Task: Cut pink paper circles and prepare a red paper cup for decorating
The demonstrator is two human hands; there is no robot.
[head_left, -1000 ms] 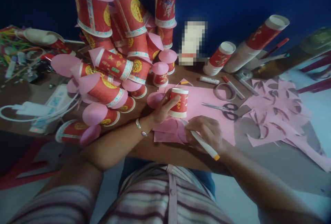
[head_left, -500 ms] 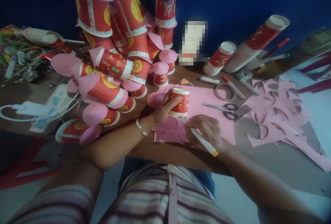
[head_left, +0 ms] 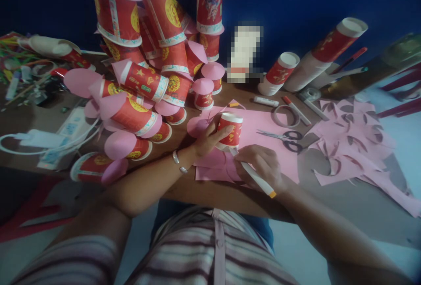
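A small red paper cup point(head_left: 232, 132) with white rims is gripped by my left hand point(head_left: 209, 139), thumb across its front. My right hand point(head_left: 261, 166) is closed round a white marker point(head_left: 259, 180) with an orange end, whose other end points up at the cup's lower rim. The exact contact is too small to tell. Beneath both hands lie pink paper sheets point(head_left: 263, 120). Scissors point(head_left: 286, 138) with dark handles rest on the pink paper, right of the cup.
Red cups with pink cones point(head_left: 138, 76) are piled at the left. Pink paper offcuts point(head_left: 358, 140) lie at the right. A tape roll point(head_left: 287, 116), a glue stick point(head_left: 265, 101) and upright tubes point(head_left: 332, 52) stand or lie behind. A white power strip point(head_left: 66, 138) is at far left.
The cup in my left hand has turned and shifted slightly to the right. My right hand and the marker have barely moved.
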